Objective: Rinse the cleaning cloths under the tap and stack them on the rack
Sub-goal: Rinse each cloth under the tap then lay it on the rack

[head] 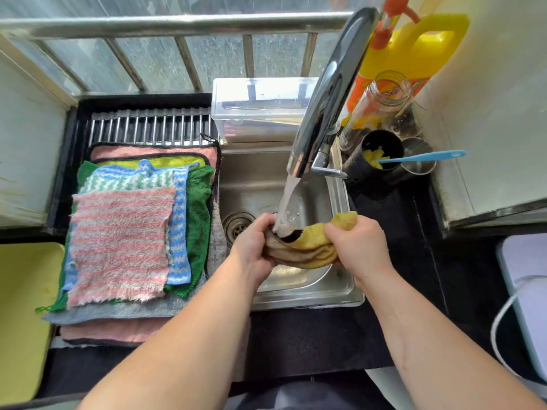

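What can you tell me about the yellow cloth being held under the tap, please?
The yellow cloth looks like soft terry, yellow on top with a greyish-brown underside and a dark edge. It is wet, bunched into folds and stretched between the left hand and the right hand, which both grip it. It hangs over the sink, and the water from the tap lands on it beside the left hand.

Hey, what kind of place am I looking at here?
Probably a small home kitchen: a steel sink under a running tap, a rack stacked with cloths, a yellow pump jug.
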